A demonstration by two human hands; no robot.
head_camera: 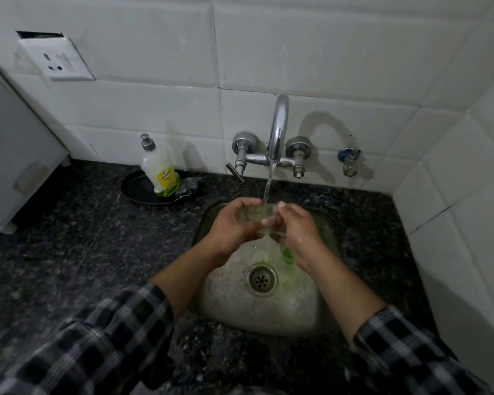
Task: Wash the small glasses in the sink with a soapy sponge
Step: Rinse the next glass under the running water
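Nearest, in front of the sink: two checked sleeves, left sleeve and right sleeve, pushed up off bare forearms that reach in over the front rim. All round the sink, a dark speckled countertop.

In the middle of the sink floor, a round metal drain, with greenish suds smeared just right of it. Just behind the drain, partly hidden under the right wrist, a green object; whether sponge or glass, cannot tell.

Over the back half of the sink, a small glass, clear, lying between both palms. Left hand curled round its left side, fingers wrapped over the top. Right hand gripping the right end, thumb up and fingertips pinching at the rim. Glass raised off the sink floor, directly under a water stream striking it between the two grips.

Behind the sink, on the wall, a chrome tap running, with a valve on each side. Right of these, a small spigot with a blue part.

Behind and left of the sink, a soap bottle standing on a black plate, a dark scrubber beside it. Far left of the sink, a white appliance; above it a wall socket on white tiles.
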